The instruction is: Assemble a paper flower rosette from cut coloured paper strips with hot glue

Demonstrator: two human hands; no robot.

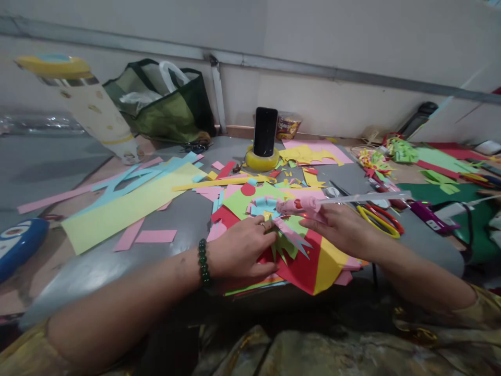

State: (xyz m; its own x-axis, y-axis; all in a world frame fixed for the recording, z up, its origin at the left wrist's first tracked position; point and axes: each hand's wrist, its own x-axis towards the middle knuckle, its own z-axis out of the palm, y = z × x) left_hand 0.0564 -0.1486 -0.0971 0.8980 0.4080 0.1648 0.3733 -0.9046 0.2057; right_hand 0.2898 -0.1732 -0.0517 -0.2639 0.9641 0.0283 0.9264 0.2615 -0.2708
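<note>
My left hand [245, 248], with a green bead bracelet and a ring, rests on layered coloured paper [301, 271]. Its fingertips press at a cut-paper piece [260, 207] in light blue, pink and yellow. My right hand [342, 227] is wrapped round a pink glue gun [299, 204], whose tip points left over that piece. A clear stick [364, 198] sticks out to the right from the gun. Between my hands, a fringed pink strip [293, 238] lies over green paper with pointed ends.
Paper strips [129, 203] and scraps spread left. A phone [265, 131] stands in a yellow tape roll [262, 159] behind. Scissors [378, 220] and a purple device [432, 216] lie right. A tall bottle [94, 107], green bag [168, 107] and blue object [21, 243] are left.
</note>
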